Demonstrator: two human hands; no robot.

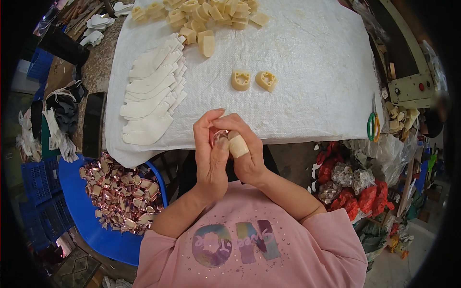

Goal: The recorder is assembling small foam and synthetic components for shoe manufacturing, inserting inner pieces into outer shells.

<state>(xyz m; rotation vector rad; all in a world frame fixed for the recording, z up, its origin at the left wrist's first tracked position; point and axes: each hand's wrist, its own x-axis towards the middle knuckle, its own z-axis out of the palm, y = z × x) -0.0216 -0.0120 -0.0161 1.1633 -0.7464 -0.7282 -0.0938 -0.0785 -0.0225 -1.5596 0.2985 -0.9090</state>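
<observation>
My left hand (pixel 210 161) and my right hand (pixel 250 152) are cupped together in front of my body at the table's near edge. Between them shows part of a shiny pink heel piece (pixel 220 136); the fingers of both hands close round it and hide most of it. A pale beige wrap (pixel 238 145) covers my right thumb. Beyond my hands, a beige heel block (pixel 240 80) and another beige heel block (pixel 266 81) lie with their hollowed ends up. White cut pieces (pixel 149 89) overlap in a row at the left.
Several beige blocks (pixel 206 14) are heaped at the far side of the white sheet (pixel 307 57). Green-and-orange-handled scissors (pixel 373 126) lie at its right edge. A phone (pixel 94 120) lies at left, above a blue chair (pixel 81 211) holding many shiny pink pieces (pixel 122 192). Red bags (pixel 367 198) stand at right.
</observation>
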